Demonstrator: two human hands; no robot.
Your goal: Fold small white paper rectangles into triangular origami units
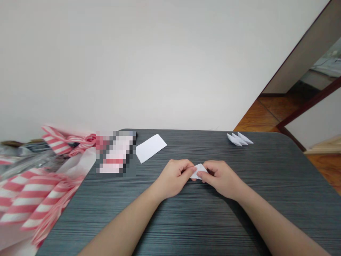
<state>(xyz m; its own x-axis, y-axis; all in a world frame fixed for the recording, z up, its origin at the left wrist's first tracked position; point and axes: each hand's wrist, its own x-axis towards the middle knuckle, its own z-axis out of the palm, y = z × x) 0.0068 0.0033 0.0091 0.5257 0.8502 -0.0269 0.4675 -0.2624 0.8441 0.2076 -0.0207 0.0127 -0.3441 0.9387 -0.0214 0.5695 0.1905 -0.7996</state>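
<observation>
Between my two hands is a small folded piece of white paper (197, 170), its top coming to a blunt point. My left hand (174, 177) pinches its left side, thumb on top and fingers behind. On the other side my right hand (220, 177) grips it the same way, thumb pressed on the near face. The lower part of the paper is partly hidden by the fingers. Left of my hands lies a flat white paper rectangle (151, 148). Several pointed folded paper pieces (239, 139) sit side by side at the back right.
The dark wood-grained table (170, 220) has rounded far corners and stands against a white wall (165, 64). A blurred-out, phone-like object (117, 153) lies at its left edge. Red-and-white striped cloth (32, 195) and clear plastic are heaped beyond that edge. Wooden floor (261, 115) shows at right.
</observation>
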